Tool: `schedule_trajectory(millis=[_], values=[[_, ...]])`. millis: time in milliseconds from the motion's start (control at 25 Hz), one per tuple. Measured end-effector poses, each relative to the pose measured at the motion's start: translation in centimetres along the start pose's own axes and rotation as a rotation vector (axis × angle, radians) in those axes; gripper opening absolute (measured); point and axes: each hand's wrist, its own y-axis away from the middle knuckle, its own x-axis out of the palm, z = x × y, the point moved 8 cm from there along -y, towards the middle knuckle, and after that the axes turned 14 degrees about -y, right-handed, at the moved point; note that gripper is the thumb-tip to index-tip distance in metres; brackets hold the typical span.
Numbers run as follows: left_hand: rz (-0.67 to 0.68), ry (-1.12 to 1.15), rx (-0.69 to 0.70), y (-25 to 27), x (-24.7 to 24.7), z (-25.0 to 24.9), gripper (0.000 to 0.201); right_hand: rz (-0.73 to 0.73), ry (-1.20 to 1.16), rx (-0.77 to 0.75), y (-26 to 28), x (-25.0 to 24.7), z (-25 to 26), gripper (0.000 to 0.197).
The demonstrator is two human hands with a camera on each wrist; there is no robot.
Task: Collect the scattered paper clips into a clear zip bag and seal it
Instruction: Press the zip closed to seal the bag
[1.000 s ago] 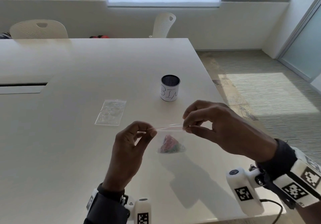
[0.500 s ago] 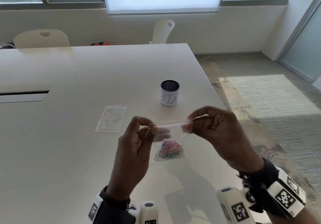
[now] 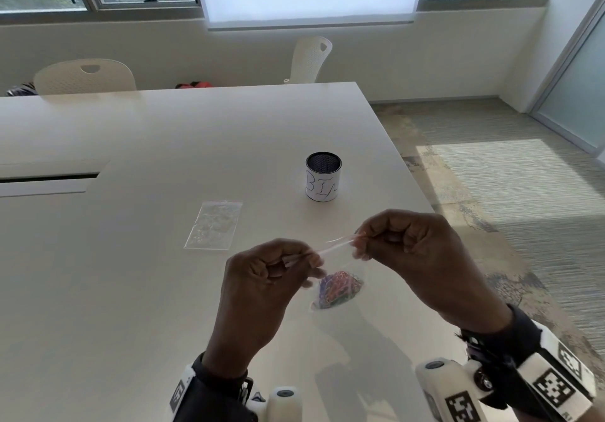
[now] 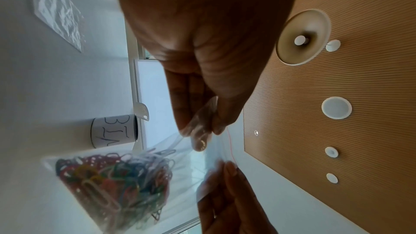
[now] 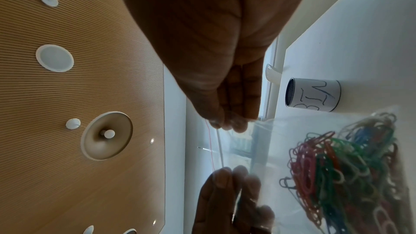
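Hands draw nearer together along the zip strip: left hand (image 3: 262,277) and right hand (image 3: 402,245) pinch the clear zip bag (image 3: 340,268) above the bench (image 3: 131,290), paper clips (image 3: 340,289) inside, apparently pressing it sealed.

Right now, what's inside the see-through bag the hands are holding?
The clear zip bag holds a tangled heap of coloured paper clips, red, green, blue and yellow, bunched at its bottom. How many there are cannot be counted, because the clips cover each other.
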Motion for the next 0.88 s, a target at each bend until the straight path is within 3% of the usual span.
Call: schedule_trajectory(millis=[240,320,520,680,880], values=[[0.033,-0.082,0.064,0.1,0.3,-0.8,0.014,0.12,0.006,0.046,0.3,1.4,-0.4,0.015],[0.045,-0.106,0.077,0.2,0.4,-0.9,0.014,0.105,0.043,0.032,0.2,1.7,-0.5,0.004],[0.07,-0.128,0.077,0.4,0.5,-1.3,0.009,0.112,0.08,-0.093,0.3,2.2,-0.1,0.011],[0.047,-0.167,0.096,0.5,0.3,-1.6,0.006,0.132,0.104,-0.1,0.5,2.3,0.3,0.003],[-0.014,-0.28,0.163,0.6,0.6,-2.6,0.007,0.077,0.247,-0.128,0.4,1.3,0.4,0.009]])
